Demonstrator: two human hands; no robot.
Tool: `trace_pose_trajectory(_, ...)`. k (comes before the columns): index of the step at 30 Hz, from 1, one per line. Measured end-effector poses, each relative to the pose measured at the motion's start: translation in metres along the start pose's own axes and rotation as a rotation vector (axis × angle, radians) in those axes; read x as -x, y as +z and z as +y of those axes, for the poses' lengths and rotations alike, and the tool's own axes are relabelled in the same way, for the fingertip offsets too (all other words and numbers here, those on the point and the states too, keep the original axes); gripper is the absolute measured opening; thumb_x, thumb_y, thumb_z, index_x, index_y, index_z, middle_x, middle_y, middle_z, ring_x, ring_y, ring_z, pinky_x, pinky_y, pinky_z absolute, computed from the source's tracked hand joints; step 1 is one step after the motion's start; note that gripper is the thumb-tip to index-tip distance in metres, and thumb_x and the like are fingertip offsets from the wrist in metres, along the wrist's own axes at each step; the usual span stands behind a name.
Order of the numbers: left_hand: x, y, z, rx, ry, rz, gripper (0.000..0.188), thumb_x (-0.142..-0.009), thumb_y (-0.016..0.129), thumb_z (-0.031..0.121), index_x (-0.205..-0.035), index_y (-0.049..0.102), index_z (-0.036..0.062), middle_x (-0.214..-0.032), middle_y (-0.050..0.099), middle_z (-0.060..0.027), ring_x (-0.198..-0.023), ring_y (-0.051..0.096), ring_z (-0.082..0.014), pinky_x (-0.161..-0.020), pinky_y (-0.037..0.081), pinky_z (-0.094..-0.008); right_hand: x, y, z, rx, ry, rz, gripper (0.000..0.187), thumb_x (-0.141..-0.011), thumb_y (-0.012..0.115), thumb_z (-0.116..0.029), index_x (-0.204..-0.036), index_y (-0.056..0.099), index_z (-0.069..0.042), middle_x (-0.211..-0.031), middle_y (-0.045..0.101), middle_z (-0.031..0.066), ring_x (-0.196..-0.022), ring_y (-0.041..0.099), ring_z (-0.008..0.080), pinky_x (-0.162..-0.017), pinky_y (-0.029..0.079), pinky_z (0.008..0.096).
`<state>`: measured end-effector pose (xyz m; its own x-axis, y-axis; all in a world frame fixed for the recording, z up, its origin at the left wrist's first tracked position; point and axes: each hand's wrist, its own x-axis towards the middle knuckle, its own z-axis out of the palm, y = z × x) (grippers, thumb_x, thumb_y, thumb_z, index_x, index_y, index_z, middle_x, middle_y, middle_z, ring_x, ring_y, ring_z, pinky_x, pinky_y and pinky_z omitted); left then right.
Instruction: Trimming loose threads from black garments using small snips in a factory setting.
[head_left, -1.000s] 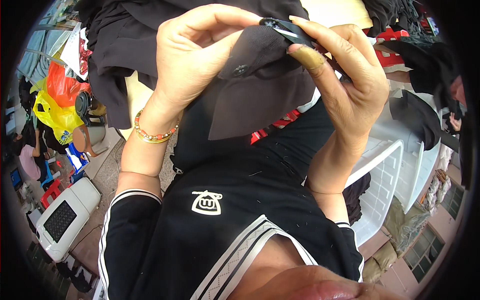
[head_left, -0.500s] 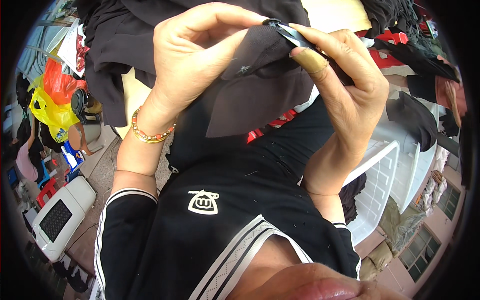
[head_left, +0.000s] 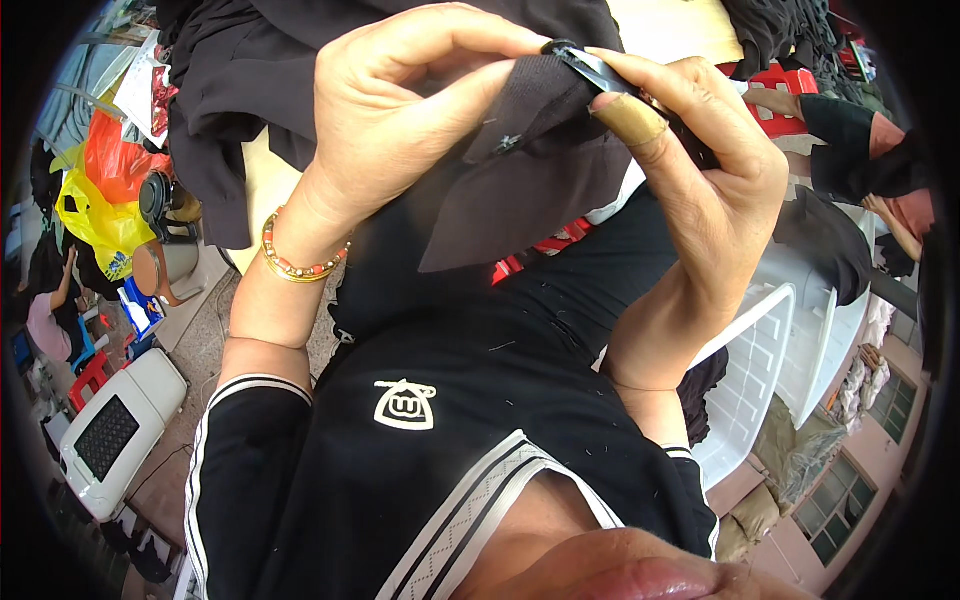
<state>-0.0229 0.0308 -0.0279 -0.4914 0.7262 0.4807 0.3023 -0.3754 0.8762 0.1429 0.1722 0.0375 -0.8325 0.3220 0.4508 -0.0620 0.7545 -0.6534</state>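
Near the top of the view, my left hand [head_left: 385,120] pinches the edge of a dark garment [head_left: 530,200] between thumb and forefinger. A small round black piece like a button [head_left: 562,47] sits at that edge, by my fingertip. My right hand [head_left: 715,190] is closed on small metal thread snips [head_left: 598,76], whose blades point left and meet the cloth beside the round piece. Tan tape [head_left: 632,121] wraps the right thumb. The rest of the snips is hidden by my fingers. A light thread tuft [head_left: 507,143] shows on the garment.
Dark cloth [head_left: 250,90] is heaped on a pale tabletop [head_left: 675,30] beyond my hands. White plastic crates [head_left: 745,395] stand at my right. Yellow and red plastic bags [head_left: 105,215] lie at the left, above a white box-like seat [head_left: 125,430]. Co-workers [head_left: 875,150] are at both sides.
Both hands have shifted slightly to the right with the garment and snips, and the grips look the same. At the right, the co-worker's arms and dark cloth have moved.
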Motion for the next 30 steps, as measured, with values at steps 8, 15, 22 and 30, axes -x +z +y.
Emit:
trace_pose_trajectory(8,-0.003,0.001,0.006,-0.163,0.168,-0.037,0.018,-0.083,0.062,-0.011,-0.100,0.067,-0.0075,-0.101,0.068,-0.0144,-0.093,0.067,-0.0180,-0.084,0.053,-0.0255,0.001,-0.007,-0.006,0.029,0.027,-0.032,0.028,-0.077,0.074,-0.001,-0.104,0.070,0.004,-0.075,0.055,0.0015,-0.071,0.050,0.0081,-0.064,0.036,0.0194)
trace_pose_trajectory(15,-0.005,0.002,0.006,-0.207,0.206,-0.074,0.018,-0.083,0.062,-0.012,-0.099,0.068,-0.0074,-0.100,0.068,-0.0152,-0.093,0.067,-0.0190,-0.084,0.053,-0.0260,0.002,-0.007,-0.001,-0.019,0.053,-0.037,0.026,-0.077,0.074,-0.001,-0.102,0.071,0.004,-0.074,0.054,0.0013,-0.071,0.050,0.0085,-0.065,0.036,0.0200)
trace_pose_trajectory(22,0.001,0.002,0.004,-0.060,0.079,-0.022,0.017,-0.084,0.062,-0.010,-0.100,0.067,-0.0076,-0.101,0.068,-0.0142,-0.093,0.067,-0.0176,-0.082,0.053,-0.0245,0.004,0.004,0.005,-0.021,-0.013,0.030,0.024,-0.077,0.073,0.002,-0.101,0.070,0.005,-0.081,0.063,0.0047,-0.076,0.056,0.0099,-0.068,0.042,0.0210)
trace_pose_trajectory(30,0.006,0.006,0.034,0.133,-0.314,0.157,0.032,-0.089,0.058,-0.006,-0.120,0.056,-0.0018,-0.109,0.061,-0.0086,-0.093,0.059,-0.0110,-0.083,0.049,-0.0237,-0.003,0.035,0.013,-0.116,0.008,0.128,0.021,-0.082,0.071,0.000,-0.102,0.070,0.004,-0.084,0.065,0.0037,-0.078,0.058,0.0077,-0.069,0.042,0.0180)
